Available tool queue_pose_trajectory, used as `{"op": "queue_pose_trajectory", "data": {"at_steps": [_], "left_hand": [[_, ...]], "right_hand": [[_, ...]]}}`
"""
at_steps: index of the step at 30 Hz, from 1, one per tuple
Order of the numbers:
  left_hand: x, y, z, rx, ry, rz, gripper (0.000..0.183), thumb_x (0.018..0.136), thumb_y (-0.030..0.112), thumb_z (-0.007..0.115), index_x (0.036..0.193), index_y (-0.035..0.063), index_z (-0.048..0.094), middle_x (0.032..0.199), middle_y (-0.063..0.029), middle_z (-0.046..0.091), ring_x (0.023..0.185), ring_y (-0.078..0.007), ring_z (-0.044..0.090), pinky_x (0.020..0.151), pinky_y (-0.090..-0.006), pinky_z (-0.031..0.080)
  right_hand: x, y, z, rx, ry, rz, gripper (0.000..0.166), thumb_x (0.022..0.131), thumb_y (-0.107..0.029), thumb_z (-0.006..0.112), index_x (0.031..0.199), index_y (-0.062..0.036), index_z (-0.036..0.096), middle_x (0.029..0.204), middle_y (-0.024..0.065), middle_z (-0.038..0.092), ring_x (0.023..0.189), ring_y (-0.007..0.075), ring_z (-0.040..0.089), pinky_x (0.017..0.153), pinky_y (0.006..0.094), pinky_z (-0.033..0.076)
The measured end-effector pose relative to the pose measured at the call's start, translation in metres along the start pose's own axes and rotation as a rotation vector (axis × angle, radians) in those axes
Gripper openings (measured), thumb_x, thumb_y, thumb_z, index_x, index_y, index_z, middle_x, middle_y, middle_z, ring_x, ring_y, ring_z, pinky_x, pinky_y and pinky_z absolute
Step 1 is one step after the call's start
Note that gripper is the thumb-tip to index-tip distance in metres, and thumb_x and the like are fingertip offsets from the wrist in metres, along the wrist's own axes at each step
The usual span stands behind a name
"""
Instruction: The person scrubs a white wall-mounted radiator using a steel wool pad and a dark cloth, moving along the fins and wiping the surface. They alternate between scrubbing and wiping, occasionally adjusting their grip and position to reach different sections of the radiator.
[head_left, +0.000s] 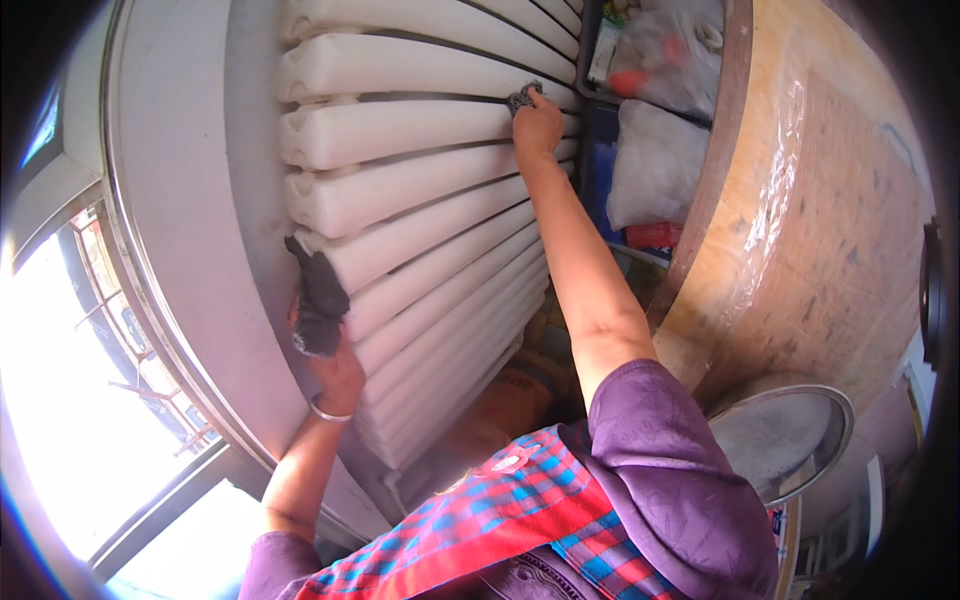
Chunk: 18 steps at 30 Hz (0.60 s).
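Note:
A white column radiator (420, 135) fills the middle of the view, its sections fanning out with dark gaps between them. My right hand (538, 129) reaches far along it and presses a grey scouring pad or rag (523, 97) onto a section near its right end. The index finger lies over the pad. At the radiator's left end, beside the wall, my left hand (341, 375) holds a dark grey cloth (322, 300). Most of its fingers are hidden behind the cloth.
A metal basin (844, 435) of sudsy water stands by my right side. On the right is a wooden tabletop (840, 202) under clear plastic. Filled plastic bags (651, 161) sit between it and the radiator. A window sill (172, 187) and a bright barred window border the left.

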<state>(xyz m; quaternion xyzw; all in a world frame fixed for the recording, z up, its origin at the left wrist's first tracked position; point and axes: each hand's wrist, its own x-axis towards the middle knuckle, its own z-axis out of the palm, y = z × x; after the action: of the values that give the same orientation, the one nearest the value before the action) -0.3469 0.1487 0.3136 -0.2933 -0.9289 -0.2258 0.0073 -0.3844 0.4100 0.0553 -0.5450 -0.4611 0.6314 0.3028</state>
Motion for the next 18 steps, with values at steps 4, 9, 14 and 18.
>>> {"op": "queue_pose_trajectory", "data": {"at_steps": [4,9,14,18], "left_hand": [[0.004,0.007,0.001,0.010,-0.063,0.027,0.043,0.089,0.007,0.048,0.129,-0.0044,0.037,0.129,-0.0134,0.042,0.121,-0.0233,0.038,0.103,-0.0343,0.025],[0.013,0.015,0.002,-0.113,-0.084,0.071,0.050,0.086,0.001,0.048,0.133,-0.0038,0.030,0.134,-0.0158,0.036,0.126,-0.0266,0.034,0.106,-0.0354,0.022],[0.015,0.019,0.006,-0.126,-0.104,0.150,0.053,0.084,-0.003,0.047,0.134,-0.0002,0.030,0.135,-0.0156,0.035,0.126,-0.0267,0.034,0.106,-0.0356,0.022],[0.014,0.019,0.007,-0.167,-0.090,0.103,0.056,0.080,-0.008,0.048,0.133,0.0020,0.032,0.135,-0.0163,0.035,0.125,-0.0281,0.036,0.105,-0.0361,0.025]], "right_hand": [[0.002,-0.015,0.001,0.041,-0.069,-0.197,0.037,0.074,0.002,0.049,0.108,-0.0035,0.064,0.106,0.0139,0.061,0.100,0.0334,0.053,0.089,0.0377,0.041],[0.004,-0.031,0.000,0.129,0.035,0.239,0.034,0.076,-0.004,0.050,0.107,-0.0048,0.065,0.105,0.0143,0.061,0.099,0.0338,0.054,0.088,0.0392,0.042],[-0.005,-0.043,0.000,0.014,-0.129,-0.196,0.031,0.075,-0.004,0.052,0.103,-0.0031,0.065,0.104,0.0155,0.061,0.099,0.0342,0.054,0.090,0.0384,0.041],[-0.013,-0.072,-0.004,0.171,-0.001,0.245,0.036,0.073,-0.001,0.051,0.106,-0.0017,0.064,0.105,0.0169,0.060,0.099,0.0342,0.056,0.086,0.0385,0.044]]}}
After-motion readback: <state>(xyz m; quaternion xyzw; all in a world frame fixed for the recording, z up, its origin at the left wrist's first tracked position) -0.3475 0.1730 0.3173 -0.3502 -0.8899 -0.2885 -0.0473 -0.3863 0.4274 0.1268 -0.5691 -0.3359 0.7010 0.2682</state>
